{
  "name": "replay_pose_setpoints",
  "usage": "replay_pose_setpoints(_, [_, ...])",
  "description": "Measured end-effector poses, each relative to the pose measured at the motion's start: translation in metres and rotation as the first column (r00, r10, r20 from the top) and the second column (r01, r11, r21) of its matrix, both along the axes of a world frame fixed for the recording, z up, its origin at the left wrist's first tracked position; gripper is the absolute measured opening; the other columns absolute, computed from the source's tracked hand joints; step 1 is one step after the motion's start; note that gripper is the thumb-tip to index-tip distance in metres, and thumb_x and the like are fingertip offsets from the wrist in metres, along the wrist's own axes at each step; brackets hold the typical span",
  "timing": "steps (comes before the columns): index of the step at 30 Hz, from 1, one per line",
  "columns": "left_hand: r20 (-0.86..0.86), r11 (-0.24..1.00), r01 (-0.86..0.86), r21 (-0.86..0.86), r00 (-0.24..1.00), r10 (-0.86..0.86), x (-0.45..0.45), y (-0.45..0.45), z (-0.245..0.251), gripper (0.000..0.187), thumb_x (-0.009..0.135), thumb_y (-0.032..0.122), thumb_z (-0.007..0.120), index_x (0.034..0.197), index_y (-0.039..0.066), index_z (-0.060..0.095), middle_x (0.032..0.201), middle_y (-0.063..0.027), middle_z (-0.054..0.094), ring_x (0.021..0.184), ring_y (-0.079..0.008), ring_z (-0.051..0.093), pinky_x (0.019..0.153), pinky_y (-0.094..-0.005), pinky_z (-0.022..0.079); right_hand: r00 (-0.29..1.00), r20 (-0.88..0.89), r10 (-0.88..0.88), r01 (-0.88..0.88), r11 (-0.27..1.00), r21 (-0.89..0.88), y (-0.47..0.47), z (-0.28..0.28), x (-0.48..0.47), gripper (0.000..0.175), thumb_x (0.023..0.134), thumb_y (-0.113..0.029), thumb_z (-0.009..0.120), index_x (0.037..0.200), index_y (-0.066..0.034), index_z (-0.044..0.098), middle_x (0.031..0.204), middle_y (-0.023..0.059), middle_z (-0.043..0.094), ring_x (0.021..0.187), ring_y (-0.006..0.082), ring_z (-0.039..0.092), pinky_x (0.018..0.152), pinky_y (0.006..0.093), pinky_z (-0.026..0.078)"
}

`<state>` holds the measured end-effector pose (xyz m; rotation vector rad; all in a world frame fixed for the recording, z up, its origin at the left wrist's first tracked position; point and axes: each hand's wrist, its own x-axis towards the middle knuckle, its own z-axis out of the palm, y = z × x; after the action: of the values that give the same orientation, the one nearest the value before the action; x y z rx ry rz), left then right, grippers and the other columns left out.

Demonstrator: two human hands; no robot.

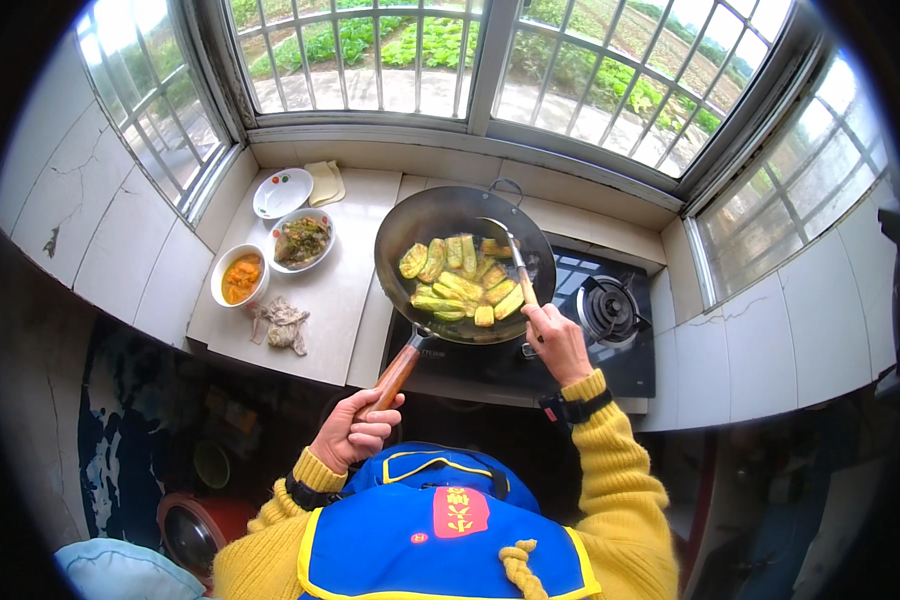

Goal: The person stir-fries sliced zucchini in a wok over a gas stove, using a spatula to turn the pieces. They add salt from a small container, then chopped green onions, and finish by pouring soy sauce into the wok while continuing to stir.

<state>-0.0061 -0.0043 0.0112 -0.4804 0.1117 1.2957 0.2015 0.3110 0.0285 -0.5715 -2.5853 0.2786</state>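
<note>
A dark metal wok (450, 210) sits over the left side of a black glass gas hob (630, 371). My left hand (358, 431) is closed around its wooden handle (395, 375). In my right hand (559, 341) is the wooden handle of a metal spatula (520, 262), whose head rests in the wok at the right, near the food. Several green and yellow vegetable pieces (457, 285), browned in places, lie in the wok with shiny liquid around them. The lower end of the spatula handle is hidden by my right hand.
Left counter: a bowl of orange food (241, 277), a bowl of cooked greens (301, 240), a white plate (283, 193), pale folded cloths (325, 183) and a crumpled rag (281, 325). A second burner (613, 309) is right of the wok. Barred windows stand behind; a red container (195, 529) is lower left.
</note>
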Motion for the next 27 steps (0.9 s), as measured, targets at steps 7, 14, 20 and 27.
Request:
replay_pose_setpoints(7, [-0.007,1.0,-0.01,-0.006,1.0,0.01,0.0,-0.001,0.0,0.035,0.105,0.025,0.048,0.124,-0.005,0.052,0.067,0.0013,0.037,0.045,-0.0038,0.033,0.035,-0.0177,0.032,0.988,0.15,-0.041,0.042,0.999,-0.002,-0.031,0.078,0.019,0.013,0.087,-0.008,0.065,0.1,-0.0059,0.063,0.078,0.0152,0.063,0.07,0.0341,0.067,0.061,0.0417,0.054])
replay_pose_setpoints(14, [-0.003,1.0,-0.012,-0.008,1.0,0.012,0.001,-0.001,0.001,0.036,0.105,0.025,0.048,0.124,-0.005,0.052,0.068,0.0011,0.038,0.045,-0.0037,0.033,0.035,-0.0177,0.033,0.998,0.021,-0.053,0.055,0.993,-0.101,-0.024,0.09,0.016,0.016,0.087,-0.009,0.065,0.103,-0.0054,0.065,0.081,0.0171,0.067,0.071,0.0353,0.067,0.064,0.0435,0.054])
replay_pose_setpoints(20, [0.008,1.0,-0.007,0.0,1.0,0.007,0.0,-0.001,0.0,0.035,0.105,0.025,0.048,0.123,-0.005,0.052,0.068,0.001,0.038,0.045,-0.0037,0.033,0.035,-0.0177,0.033,0.998,0.063,0.021,-0.016,0.997,-0.071,-0.021,0.069,0.02,0.019,0.085,-0.006,0.068,0.104,-0.009,0.065,0.084,0.0133,0.06,0.07,0.0326,0.065,0.061,0.0393,0.054])
replay_pose_setpoints(27, [-0.008,1.0,-0.009,-0.006,1.0,0.009,0.001,-0.001,0.0,0.035,0.106,0.025,0.048,0.123,-0.005,0.052,0.068,0.0011,0.038,0.045,-0.0037,0.034,0.035,-0.0175,0.032,0.943,0.293,0.157,-0.165,0.986,0.002,-0.025,0.033,0.013,0.019,0.087,-0.002,0.065,0.104,-0.0089,0.066,0.087,0.0104,0.055,0.075,0.0275,0.063,0.063,0.0378,0.052])
